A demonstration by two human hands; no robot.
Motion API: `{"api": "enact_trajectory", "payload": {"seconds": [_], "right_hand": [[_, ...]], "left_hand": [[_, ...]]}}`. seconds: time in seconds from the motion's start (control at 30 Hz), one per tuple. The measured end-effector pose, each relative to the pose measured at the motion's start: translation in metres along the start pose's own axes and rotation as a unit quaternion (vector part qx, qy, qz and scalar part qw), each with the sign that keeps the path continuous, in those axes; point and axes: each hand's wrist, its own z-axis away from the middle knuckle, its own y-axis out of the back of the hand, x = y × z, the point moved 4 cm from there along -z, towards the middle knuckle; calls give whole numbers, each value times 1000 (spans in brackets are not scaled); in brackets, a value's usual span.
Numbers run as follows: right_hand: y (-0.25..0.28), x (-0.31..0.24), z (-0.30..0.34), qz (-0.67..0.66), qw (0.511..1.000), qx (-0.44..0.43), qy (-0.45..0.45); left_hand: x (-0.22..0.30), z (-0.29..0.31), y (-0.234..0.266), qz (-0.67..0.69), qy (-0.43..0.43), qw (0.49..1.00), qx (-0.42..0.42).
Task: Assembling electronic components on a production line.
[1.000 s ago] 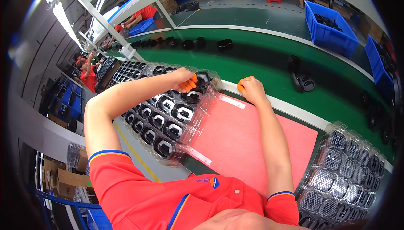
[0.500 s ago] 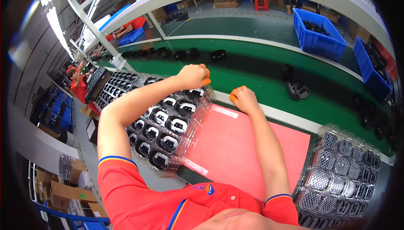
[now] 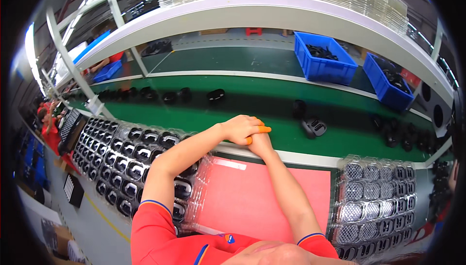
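Moved: both hands, apart earlier, are now brought together at the conveyor's near edge.
Hands: left hand [image 3: 241,129] is clasped over right hand [image 3: 261,141]; nothing is seen held.
Risk: filled tray [image 3: 131,163] on the left could be nudged by the left forearm.

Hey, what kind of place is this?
Likely a factory assembly line: a green conveyor belt carrying black parts, clear trays filled with them, and blue bins beyond.

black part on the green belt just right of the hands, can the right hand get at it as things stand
Probably yes. The black part lies on open green belt with nothing between, but the left hand is clasped over the right hand, so it would have to come free first.
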Motion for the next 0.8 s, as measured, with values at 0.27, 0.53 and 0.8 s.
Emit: {"api": "enact_trajectory", "payload": {"seconds": [0.27,0.53,0.8], "right_hand": [[-6,8,-3,-75,997,-4,9],[-7,10,-1,-37,998,-14,-53],[-6,13,-3,-23,998,6,-55]], "left_hand": [[-8,3,4,12,37,999,38],[-9,5,-2,22,61,997,36],[-11,3,-5,27,78,996,33]]}}
